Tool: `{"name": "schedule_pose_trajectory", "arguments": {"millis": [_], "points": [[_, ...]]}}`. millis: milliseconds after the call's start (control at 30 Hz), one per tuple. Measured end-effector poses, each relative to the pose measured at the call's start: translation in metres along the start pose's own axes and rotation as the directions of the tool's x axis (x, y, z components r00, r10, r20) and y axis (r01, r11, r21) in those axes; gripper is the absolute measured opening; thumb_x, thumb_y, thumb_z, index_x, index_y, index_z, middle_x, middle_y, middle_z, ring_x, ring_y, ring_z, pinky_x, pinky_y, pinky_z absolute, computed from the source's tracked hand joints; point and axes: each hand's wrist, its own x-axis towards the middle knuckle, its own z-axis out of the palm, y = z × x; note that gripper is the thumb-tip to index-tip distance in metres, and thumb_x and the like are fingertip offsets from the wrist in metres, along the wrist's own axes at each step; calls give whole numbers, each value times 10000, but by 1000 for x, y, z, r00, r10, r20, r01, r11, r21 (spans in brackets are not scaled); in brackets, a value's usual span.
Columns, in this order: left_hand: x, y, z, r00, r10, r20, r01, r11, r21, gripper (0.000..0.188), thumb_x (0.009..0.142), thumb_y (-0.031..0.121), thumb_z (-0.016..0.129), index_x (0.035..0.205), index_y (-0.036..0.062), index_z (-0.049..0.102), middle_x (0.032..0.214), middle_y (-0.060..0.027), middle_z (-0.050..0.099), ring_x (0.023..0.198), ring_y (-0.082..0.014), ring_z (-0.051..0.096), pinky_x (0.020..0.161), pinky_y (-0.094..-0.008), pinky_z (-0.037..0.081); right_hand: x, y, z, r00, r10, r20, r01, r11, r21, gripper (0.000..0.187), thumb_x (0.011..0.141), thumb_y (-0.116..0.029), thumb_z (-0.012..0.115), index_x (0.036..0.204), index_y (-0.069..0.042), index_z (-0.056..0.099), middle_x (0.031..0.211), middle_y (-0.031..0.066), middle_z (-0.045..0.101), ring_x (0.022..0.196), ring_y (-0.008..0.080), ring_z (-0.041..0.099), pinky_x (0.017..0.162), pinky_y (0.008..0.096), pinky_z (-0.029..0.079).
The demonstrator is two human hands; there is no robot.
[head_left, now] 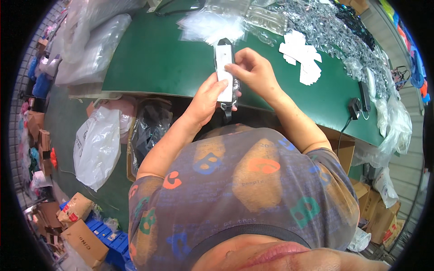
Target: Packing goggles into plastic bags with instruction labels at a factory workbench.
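Observation:
Over the table's near edge, my left hand [205, 99] grips a narrow black strap piece with a white card [224, 74] lying along its front. My left thumb lies on the card's lower part, and fingertips show at its far side. A black strap end [228, 115] with a small metal ring hangs below. My right hand [255, 72] closes on the upper right side of the same piece, thumb pressed on the card and index finger bent. Beyond the card's top lies a pile of clear plastic bags [210, 28]. To the right is a loose stack of white cards [302, 56].
The green table [149, 58] carries a heap of clear-wrapped pieces [316, 31] along its far right and a large plastic bag [97, 49] at left. A black device with a cable [355, 108] sits at right. A white bag [97, 147] hangs below left, near cartons [84, 241].

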Motion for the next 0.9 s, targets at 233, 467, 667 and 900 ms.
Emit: {"name": "schedule_pose_trajectory", "arguments": {"millis": [233,467,667,900], "points": [[-11,35,-5,994,78,72,-69,990,-122,455,1035,206,495,1424,-15,413,1103,-149,624,938,-213,662,597,-359,608,-4,2,11,965,156,212,-262,663,701,497,1006,-366,596,1381,-54,499,1263,77,610,1126,186,588,989,376,457],[-15,58,-41,961,268,-62,-262,961,90,472,1027,193,491,1446,-10,414,1073,-116,615,902,-180,650,597,-321,598,-18,0,-1,747,9,665,-644,257,720,444,888,-344,733,1201,-68,581,837,7,570,848,209,628,1003,532,497],[-12,38,-56,956,257,-139,-216,941,260,297,1035,144,483,1298,10,514,959,-62,643,786,-119,629,616,-273,550,24,-61,-40,862,-277,424,35,867,497,314,933,-151,681,1187,21,617,1025,98,687,975,231,666,961,395,511],[-11,22,-23,982,190,-11,-181,952,248,387,1063,200,464,1407,27,425,1060,-71,619,834,-127,640,593,-287,578,82,-33,-1,826,-564,7,555,810,-188,255,872,-168,773,1054,-21,670,911,39,594,824,152,617,756,283,498]]}}
